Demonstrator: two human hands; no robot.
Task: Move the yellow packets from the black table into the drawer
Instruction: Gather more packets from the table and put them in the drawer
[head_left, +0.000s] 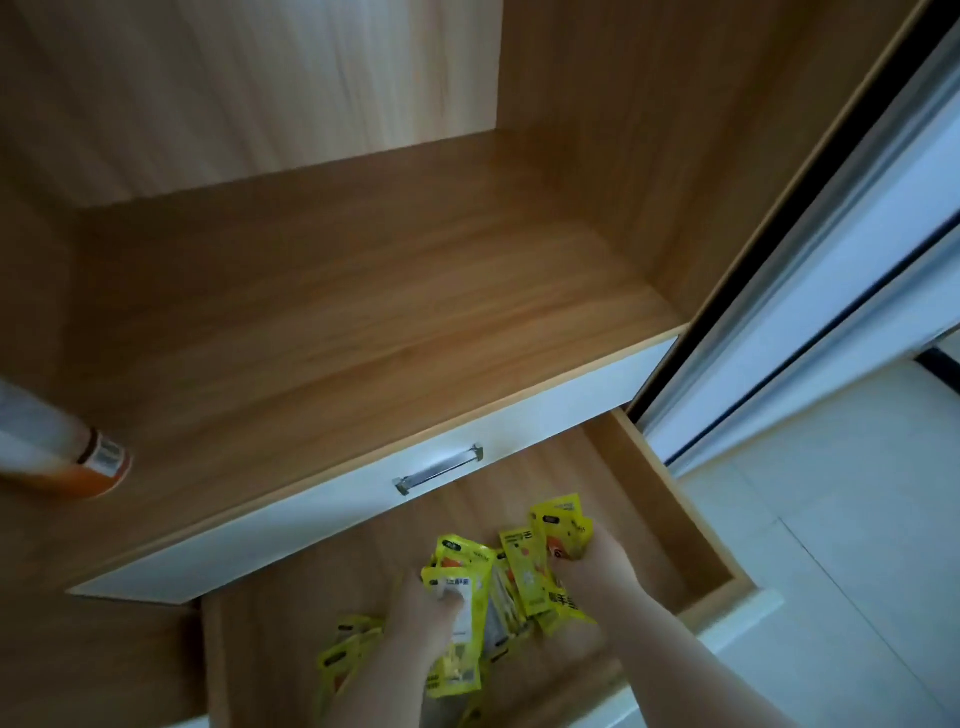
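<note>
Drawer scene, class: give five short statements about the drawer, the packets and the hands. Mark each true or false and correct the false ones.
1. The lower drawer is pulled open. True.
2. The left hand and the right hand both grip yellow packets. True.
3. The white drawer front above carries a round wooden knob. False: it carries a metal bar handle.
4. A blue box stands on the wooden shelf. False: an orange-and-white bottle is at its left edge.
5. The lower drawer holds no packets besides those gripped. False: loose packets lie in it, beside the left arm.
</note>
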